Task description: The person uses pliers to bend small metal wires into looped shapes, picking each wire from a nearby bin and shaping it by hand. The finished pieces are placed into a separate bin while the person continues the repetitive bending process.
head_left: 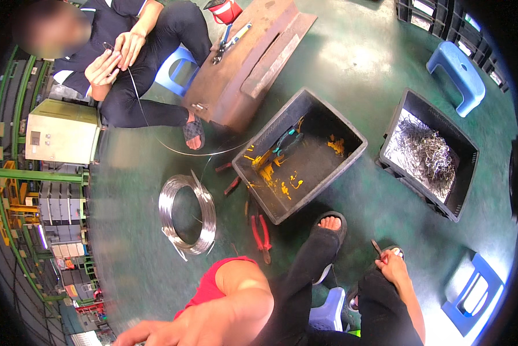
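Note:
At the lower left, my left hand (pixel 175 327) reaches out past a red sleeve, close to the camera and partly cut off by the lower edge. Its visible fingers are stretched out, with nothing seen in them. My right hand (pixel 392 266) rests by my right knee and foot, closed around a thin brownish stick-like piece (pixel 376 247) whose tip points up and left. The rest of that piece is hidden by the fingers. Pliers with red handles (pixel 262 230) lie on the floor in front of me, near a coil of silvery wire (pixel 165 207).
A black crate (pixel 305 210) with yellow stains stands ahead; another crate (pixel 394 179) holds tangled metal pieces. A seated co-worker (pixel 178 23) handles a wire, beside a rusty steel beam (pixel 224 92) with tools on it. Blue stools (pixel 463 75) stand around.

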A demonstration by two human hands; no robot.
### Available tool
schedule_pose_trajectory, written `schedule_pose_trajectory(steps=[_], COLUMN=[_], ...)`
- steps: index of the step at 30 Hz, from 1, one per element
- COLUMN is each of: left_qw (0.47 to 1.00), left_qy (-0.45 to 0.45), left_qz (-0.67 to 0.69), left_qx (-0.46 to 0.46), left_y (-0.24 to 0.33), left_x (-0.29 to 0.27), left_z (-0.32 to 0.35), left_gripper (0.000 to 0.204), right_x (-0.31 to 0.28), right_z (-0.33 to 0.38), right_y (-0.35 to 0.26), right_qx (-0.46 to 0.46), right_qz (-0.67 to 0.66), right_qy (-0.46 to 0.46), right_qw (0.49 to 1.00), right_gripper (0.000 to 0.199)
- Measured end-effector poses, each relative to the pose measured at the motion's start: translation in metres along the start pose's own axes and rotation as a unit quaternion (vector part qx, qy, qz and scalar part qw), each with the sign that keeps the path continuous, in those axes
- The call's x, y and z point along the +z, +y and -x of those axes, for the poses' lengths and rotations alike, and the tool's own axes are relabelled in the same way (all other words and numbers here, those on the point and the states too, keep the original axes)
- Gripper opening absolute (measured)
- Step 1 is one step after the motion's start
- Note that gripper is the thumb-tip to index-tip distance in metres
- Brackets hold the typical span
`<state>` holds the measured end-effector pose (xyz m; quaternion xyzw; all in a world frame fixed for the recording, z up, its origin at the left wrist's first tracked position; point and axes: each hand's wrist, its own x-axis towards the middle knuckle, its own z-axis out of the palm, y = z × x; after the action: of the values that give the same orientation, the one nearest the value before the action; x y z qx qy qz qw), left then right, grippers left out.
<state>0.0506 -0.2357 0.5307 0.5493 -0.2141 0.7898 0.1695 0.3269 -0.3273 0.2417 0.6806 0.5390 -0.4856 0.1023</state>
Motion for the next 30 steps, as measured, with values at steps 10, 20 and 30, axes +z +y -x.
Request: schedule_pose_trajectory(steps=[10,20,30], left_qw=[0.996,0.775,0.696], left_qy=[-0.082,0.354,0.489], left_qz=[0.020,-0.140,-0.010], left_qx=[0.024,-0.504,-0.526], left_y=[-0.001,-0.021,-0.010], left_x=[-0.021,-0.092,-0.136], left_z=[0.014,0.072,0.107], left_gripper=[0.060,0.058,0.042], right_x=[0.008,0.018,0.030], right_z=[-0.007,-0.014,-0.015], right_y=[0.010,0.005,-0.004], right_qx=[0.015,0.007,0.007], right_qz=[-0.003,0.015,0.004], right_qy=[-0.015,-0.022,-0.017], right_qw=[1.000,1.000,1.000], right_gripper=[0.031,0.031,0.035])
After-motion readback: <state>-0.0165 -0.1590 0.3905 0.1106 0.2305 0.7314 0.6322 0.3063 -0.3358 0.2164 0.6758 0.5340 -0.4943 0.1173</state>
